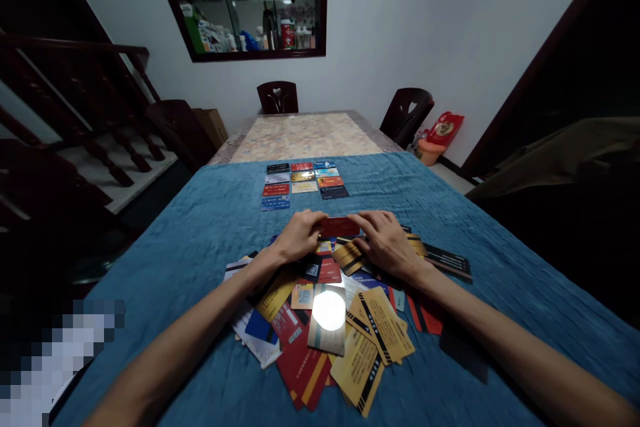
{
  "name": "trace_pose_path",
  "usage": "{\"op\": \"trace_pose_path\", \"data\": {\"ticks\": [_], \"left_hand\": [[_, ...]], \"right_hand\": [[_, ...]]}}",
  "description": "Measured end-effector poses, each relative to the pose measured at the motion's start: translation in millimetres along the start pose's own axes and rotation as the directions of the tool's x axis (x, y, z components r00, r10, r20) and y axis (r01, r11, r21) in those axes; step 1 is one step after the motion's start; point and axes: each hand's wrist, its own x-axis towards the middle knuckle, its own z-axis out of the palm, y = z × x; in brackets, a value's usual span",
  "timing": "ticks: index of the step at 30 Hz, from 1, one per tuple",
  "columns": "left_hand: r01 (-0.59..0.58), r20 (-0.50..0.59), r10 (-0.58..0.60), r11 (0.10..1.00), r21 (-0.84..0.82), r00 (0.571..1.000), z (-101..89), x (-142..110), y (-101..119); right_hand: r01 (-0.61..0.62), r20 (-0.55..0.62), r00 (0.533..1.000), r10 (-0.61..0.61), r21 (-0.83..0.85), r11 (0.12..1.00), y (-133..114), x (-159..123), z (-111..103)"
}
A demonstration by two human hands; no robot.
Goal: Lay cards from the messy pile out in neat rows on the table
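Between my two hands a red card (pixel 341 226) is held up by its short ends, over the far side of a loose pile. My left hand (pixel 301 235) pinches its left end, and my right hand (pixel 387 240) grips its right end. A gold card with a dark stripe (pixel 349 256) lies close under my right fingers. The pile spreads toward me, with yellow cards (pixel 361 363), red cards (pixel 306 370) and a shiny card (pixel 327 340) reflecting a bright light. Beyond my hands, several cards lie in three columns, among them a dark blue card (pixel 335 192).
A blue cloth (pixel 215 213) covers the near part of the table; its far part has a stone-patterned top (pixel 305 133). Dark chairs (pixel 277 99) stand around it. A glass-shelved wall cabinet (pixel 250 57) is behind, and a staircase railing (pixel 75 45) is at left.
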Motion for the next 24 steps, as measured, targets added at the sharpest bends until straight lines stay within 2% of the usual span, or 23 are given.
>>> {"op": "trace_pose_path", "data": {"ticks": [6, 15, 24], "left_hand": [[-0.018, -0.006, 0.018, 1.0, 0.006, 1.0, -3.3, 0.2, -0.6], [-0.019, -0.011, 0.019, 1.0, 0.021, 1.0, -5.2, -0.1, 1.0], [0.032, -0.069, -0.03, 0.999, 0.023, 0.997, 1.6, -4.0, 2.6]], "right_hand": [[0.054, -0.064, 0.996, -0.059, -0.074, 0.996, -1.6, 5.6, -2.0], [0.036, -0.115, 0.992, -0.053, -0.14, 0.989, -2.6, 9.3, -4.2], [0.063, -0.085, 0.994, -0.074, -0.119, 0.991, 1.6, 10.1, 0.4]]}}
